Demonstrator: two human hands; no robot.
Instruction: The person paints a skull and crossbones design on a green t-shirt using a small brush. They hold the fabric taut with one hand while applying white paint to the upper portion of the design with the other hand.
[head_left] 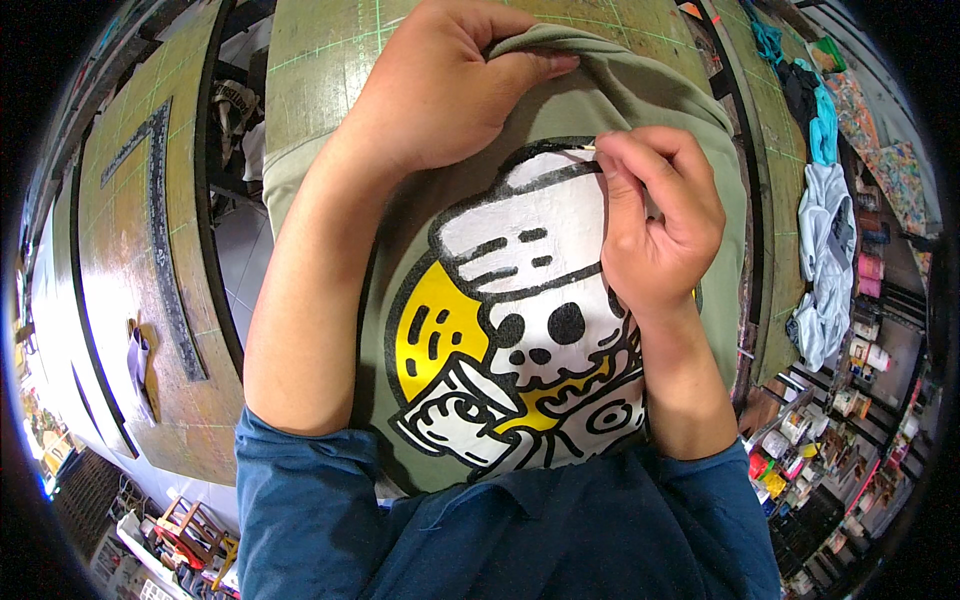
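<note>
The left hand (440, 85) is curled over the far edge of an olive-green T-shirt (690, 130), fingers bent and closed on a fold of the cloth, thumb pressed along the fold toward the right. Its forearm runs bare from the near left, bent at the elbow, rising out of a rolled blue sleeve (320, 500). The right hand (655, 220) is closed into a loose fist, knuckles up, with thumb and forefinger pinched on a thin, pale stick-like tool (588, 148) whose tip touches the far rim of the printed picture (520, 310); what kind of tool it is cannot be told. The right forearm comes straight up from the near edge, lying over the print's right side.

The T-shirt lies spread on a green gridded surface (320, 60), in the middle of the view, between the two hands. Its print shows a white skull in a white cap with black outlines, a yellow disc on the left and white shapes below.

To the left stands another worn gridded surface (120, 300) with a long black ruler (165, 230) on it. Far right, a pile of pale blue and turquoise cloth (825, 240) lies along a bench edge, with shelves of small jars (800, 440) nearer.
</note>
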